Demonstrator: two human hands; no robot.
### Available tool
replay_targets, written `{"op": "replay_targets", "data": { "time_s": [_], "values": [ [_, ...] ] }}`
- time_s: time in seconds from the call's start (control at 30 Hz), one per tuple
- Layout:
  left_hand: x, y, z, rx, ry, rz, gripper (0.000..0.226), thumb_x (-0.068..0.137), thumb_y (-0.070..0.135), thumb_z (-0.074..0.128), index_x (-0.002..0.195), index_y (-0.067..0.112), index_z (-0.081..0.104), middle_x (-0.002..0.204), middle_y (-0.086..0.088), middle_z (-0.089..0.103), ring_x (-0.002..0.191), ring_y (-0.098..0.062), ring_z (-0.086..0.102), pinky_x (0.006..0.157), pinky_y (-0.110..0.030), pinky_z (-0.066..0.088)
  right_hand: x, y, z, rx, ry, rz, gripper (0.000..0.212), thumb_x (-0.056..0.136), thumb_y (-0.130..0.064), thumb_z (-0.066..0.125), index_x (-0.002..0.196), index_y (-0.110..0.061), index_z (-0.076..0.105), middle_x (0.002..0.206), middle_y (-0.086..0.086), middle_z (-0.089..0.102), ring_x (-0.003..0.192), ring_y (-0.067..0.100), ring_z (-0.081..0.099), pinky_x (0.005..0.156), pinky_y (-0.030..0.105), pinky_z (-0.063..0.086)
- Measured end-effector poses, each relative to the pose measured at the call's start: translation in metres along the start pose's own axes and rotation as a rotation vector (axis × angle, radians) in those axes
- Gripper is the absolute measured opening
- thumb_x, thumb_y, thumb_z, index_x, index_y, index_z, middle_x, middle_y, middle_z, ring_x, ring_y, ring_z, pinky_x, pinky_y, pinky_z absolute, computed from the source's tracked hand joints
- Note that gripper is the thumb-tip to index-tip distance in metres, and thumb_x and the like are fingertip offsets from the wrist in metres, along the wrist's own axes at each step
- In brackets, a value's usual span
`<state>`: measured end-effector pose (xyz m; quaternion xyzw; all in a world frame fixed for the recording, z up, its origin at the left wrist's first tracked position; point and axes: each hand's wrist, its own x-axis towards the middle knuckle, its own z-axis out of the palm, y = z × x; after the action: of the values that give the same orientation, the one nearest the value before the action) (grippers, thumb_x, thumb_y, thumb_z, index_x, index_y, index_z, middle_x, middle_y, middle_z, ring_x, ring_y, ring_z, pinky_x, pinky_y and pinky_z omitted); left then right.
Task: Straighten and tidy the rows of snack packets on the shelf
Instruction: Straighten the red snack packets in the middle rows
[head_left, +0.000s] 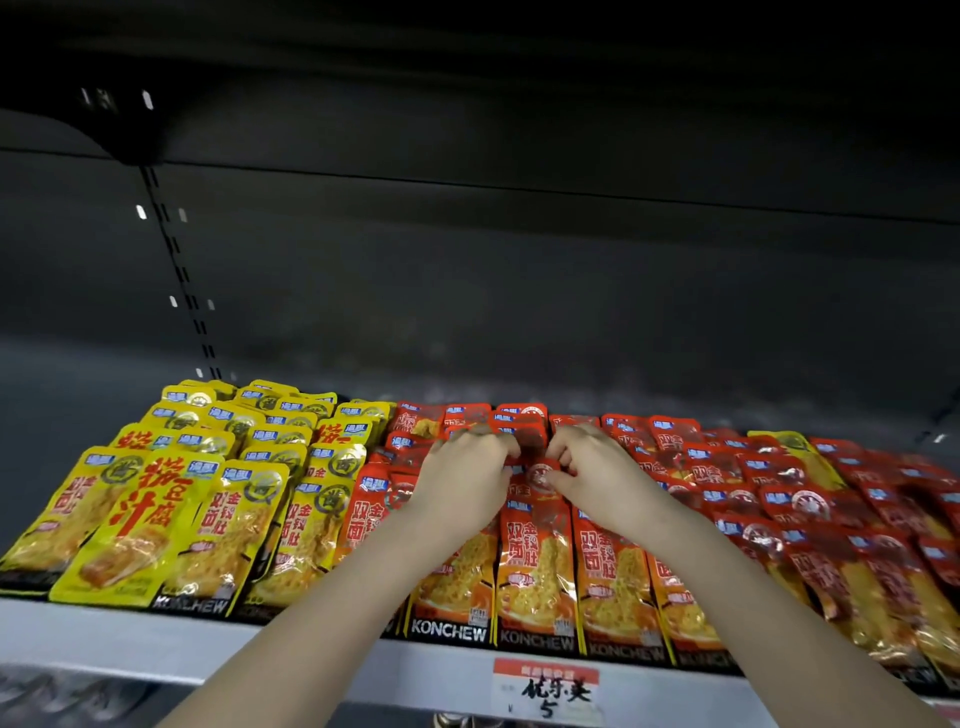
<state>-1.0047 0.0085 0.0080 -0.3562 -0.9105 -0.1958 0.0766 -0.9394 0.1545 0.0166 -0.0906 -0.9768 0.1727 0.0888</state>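
The yellow packets are bright yellow with big red lettering, while the red packets go red-orange with yellowish centres. Both kinds have a small blue logo patch up top and a black bottom band with white KONCHEW print. Shelf edge is pale grey, back panel dark grey, price tag white with a red header and black handwriting.

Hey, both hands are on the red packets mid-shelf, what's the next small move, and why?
Probably square up the red packets and press them back into their row. The left hand and right hand pinch them from either side, and they look overlapped and uneven there.
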Motion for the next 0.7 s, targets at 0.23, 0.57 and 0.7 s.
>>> {"op": "replay_targets", "data": {
  "time_s": [0.23,0.57,0.7],
  "values": [
    [0.005,-0.038,-0.023,-0.033,0.061,-0.046,0.029,0.093,0.019,0.051,0.119,0.029,0.059,0.120,0.003,0.063,0.110,-0.021,0.059,0.090,-0.035,0.050,0.007,-0.011,-0.004,-0.088,0.010,0.024,0.027,0.095,-0.026,0.056,0.119,-0.013,0.059,0.120,0.005,0.052,0.114,0.019,0.053,0.094,0.027,0.044],
    [0.025,-0.105,-0.029,0.213,-0.185,-0.088,0.032,0.096,0.029,0.041,0.122,0.029,0.058,0.126,-0.002,0.059,0.125,-0.026,0.042,0.103,-0.041,0.033,0.056,-0.080,0.031,-0.029,-0.004,-0.180,0.027,0.098,-0.022,0.044,0.117,-0.016,0.062,0.121,0.005,0.056,0.118,0.024,0.047,0.102,0.034,0.037],
    [0.030,-0.115,-0.030,0.215,-0.234,-0.069,0.031,0.094,0.031,0.043,0.121,0.029,0.058,0.126,-0.002,0.059,0.124,-0.028,0.044,0.101,-0.040,0.033,0.072,-0.096,0.040,-0.185,-0.136,-0.175,0.029,0.098,-0.024,0.040,0.116,-0.011,0.059,0.124,0.011,0.054,0.121,0.030,0.044,0.100,0.043,0.036]
  ]
}}
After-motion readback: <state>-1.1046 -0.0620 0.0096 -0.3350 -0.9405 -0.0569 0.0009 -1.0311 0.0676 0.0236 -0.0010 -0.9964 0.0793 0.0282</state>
